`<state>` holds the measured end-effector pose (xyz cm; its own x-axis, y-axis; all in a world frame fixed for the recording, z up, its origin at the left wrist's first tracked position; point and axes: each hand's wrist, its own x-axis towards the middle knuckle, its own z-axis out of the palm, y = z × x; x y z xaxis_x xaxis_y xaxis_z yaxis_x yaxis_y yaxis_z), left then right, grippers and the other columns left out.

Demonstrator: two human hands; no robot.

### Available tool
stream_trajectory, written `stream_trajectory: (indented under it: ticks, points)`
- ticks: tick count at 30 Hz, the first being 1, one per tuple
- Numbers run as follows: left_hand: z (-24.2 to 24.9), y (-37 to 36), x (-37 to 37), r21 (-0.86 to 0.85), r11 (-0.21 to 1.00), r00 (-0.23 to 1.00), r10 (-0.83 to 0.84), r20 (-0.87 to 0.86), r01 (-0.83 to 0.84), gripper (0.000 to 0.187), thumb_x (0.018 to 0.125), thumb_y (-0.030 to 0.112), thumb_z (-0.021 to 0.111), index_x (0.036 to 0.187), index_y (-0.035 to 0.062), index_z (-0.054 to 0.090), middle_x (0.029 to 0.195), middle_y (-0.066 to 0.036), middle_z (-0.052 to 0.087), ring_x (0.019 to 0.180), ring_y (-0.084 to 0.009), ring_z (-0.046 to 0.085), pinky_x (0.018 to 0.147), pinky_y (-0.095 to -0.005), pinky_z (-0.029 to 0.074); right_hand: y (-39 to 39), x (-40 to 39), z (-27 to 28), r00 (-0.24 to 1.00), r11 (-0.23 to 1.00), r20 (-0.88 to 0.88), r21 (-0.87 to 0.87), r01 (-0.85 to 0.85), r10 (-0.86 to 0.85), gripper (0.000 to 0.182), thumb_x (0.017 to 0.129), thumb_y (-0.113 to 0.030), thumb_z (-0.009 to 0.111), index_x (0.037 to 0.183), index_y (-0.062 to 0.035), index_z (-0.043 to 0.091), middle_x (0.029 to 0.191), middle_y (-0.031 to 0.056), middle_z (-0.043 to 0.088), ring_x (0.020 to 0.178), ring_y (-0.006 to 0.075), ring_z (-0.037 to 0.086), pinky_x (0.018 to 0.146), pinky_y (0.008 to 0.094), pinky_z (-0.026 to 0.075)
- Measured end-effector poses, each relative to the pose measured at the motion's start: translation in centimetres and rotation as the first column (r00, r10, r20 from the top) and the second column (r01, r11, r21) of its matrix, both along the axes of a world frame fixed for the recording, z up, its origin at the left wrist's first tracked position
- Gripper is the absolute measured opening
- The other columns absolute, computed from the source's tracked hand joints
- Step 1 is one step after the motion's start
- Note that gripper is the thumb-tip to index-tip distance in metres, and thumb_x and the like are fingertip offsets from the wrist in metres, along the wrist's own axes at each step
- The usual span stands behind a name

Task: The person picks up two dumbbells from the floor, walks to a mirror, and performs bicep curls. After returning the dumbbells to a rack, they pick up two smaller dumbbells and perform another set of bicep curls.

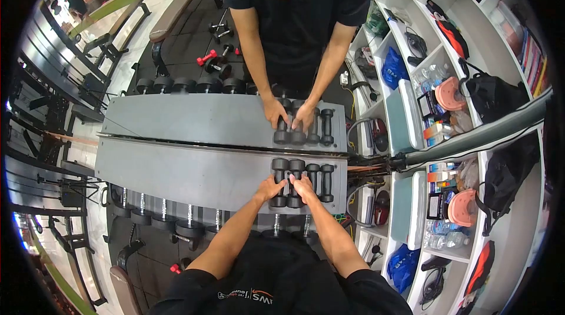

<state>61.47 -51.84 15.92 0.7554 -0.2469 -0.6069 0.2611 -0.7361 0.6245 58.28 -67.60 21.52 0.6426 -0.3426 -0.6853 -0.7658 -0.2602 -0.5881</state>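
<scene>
Several black dumbbells stand side by side near the right end of a grey shelf top (176, 171). My left hand (271, 187) is closed at the handle of the leftmost dumbbell (279, 165). Close beside it, my right hand (303, 188) is closed at the handle of the second dumbbell (296, 165). Two slimmer dumbbells, a third (312, 170) and a fourth (326, 184), lie just right of my right hand, untouched. Both thumbs point inward, near each other; some fingertips are hidden by the dumbbells.
A mirror behind the shelf reflects my arms and the dumbbells. Below the shelf's front edge is a rack of larger dumbbells (189, 228). At the right, white shelving (384, 230) holds bags, bottles and a pink container (462, 208). A bench (125, 291) stands at lower left.
</scene>
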Motion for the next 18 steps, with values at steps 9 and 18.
stream_trajectory:
  ticks: [9,18]
  points:
    - [-0.3,-0.4,-0.1,0.02,1.0,1.0,0.004,0.001,-0.005,0.085,0.086,0.064,0.059,0.127,-0.0093,0.05,0.116,-0.037,0.062,0.114,-0.0503,0.059,0.099,-0.0512,0.047,-0.1,0.5,-0.7,0.98,0.944,-0.077,-0.264,-0.198,0.184,0.074,0.086,-0.052,0.069,0.134,0.0024,0.055,0.128,0.0258,0.061,0.121,0.0401,0.058,0.103,0.0439,0.047]
    - [0.7,-1.6,-0.7,0.066,0.997,0.999,0.037,-0.013,-0.036,0.078,0.09,0.059,0.056,0.126,-0.0093,0.046,0.12,-0.037,0.06,0.116,-0.0504,0.058,0.101,-0.0514,0.046,-2.3,0.4,0.8,0.952,0.884,-0.017,-0.367,-0.29,0.306,0.052,0.083,-0.04,0.074,0.121,-0.0054,0.065,0.113,0.0206,0.07,0.11,0.0362,0.065,0.095,0.0458,0.052]
